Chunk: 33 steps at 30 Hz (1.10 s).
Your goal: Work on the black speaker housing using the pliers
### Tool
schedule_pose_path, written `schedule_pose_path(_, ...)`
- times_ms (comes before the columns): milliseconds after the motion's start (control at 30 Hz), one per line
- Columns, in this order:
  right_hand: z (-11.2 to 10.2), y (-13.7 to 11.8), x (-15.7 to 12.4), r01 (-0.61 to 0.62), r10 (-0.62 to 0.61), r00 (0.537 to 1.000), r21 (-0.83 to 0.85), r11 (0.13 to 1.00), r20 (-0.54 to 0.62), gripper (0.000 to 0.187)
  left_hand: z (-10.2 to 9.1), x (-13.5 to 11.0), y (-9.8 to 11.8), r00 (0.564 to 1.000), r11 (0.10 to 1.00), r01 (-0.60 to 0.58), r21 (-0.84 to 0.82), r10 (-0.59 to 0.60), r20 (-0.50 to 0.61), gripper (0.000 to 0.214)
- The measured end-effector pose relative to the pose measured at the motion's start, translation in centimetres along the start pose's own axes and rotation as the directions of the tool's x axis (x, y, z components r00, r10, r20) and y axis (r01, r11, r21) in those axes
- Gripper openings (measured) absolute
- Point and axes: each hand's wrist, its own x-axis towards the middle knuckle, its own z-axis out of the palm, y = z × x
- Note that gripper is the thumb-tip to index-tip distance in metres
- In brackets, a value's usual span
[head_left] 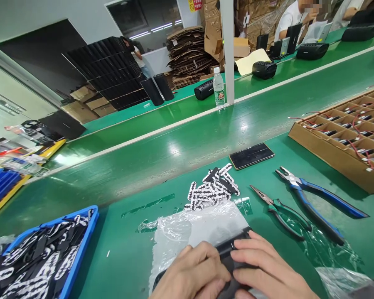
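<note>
Both of my hands rest on a black oblong object (229,249) at the bottom edge of the view. My left hand (193,274) curls over its left part with fingers bent round it. My right hand (268,270) lies on its right part, fingers pressed down on top. The object sits on a sheet of clear plastic wrap (193,228). Just beyond the wrap lies a pile of small black-and-white oval pads (212,189).
Green-handled needle-nose pliers (280,209) and blue-handled pliers (314,199) lie to the right, a dark phone (251,155) beyond them. A cardboard divider tray (327,153) with wired parts stands far right. A blue bin (81,245) of pads is at left. A water bottle (218,88) stands by the conveyor belt (174,145).
</note>
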Motion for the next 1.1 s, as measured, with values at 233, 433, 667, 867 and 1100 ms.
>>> schedule_pose_path(233,0.8,0.1,-1.1,-0.029,0.031,0.999,0.054,0.998,-0.035,0.011,-2.9,1.7,1.1,0.907,0.948,0.285,-0.139,-0.219,0.360,0.020)
schedule_pose_path(433,1.8,0.0,-0.7,-0.096,0.096,0.995,0.023,0.995,-0.006,0.023,-3.3,2.4,1.8,0.873,0.927,0.360,-0.108,-0.294,0.390,0.022)
schedule_pose_path(667,0.4,0.1,-0.4,-0.099,0.099,0.995,0.016,0.995,0.004,0.021,-2.3,2.0,1.5,0.972,0.989,0.143,-0.028,-0.135,0.192,0.024)
schedule_pose_path(867,-0.1,0.3,-0.9,-0.036,0.034,0.999,0.067,0.997,0.032,0.013,-0.8,1.8,1.1,0.999,0.982,0.016,0.190,-0.026,0.047,0.034)
schedule_pose_path(1100,-0.1,0.4,-0.8,-0.037,0.033,0.998,0.071,0.997,0.053,0.011,-1.8,1.8,1.1,0.985,0.993,0.048,0.111,-0.065,0.157,0.025)
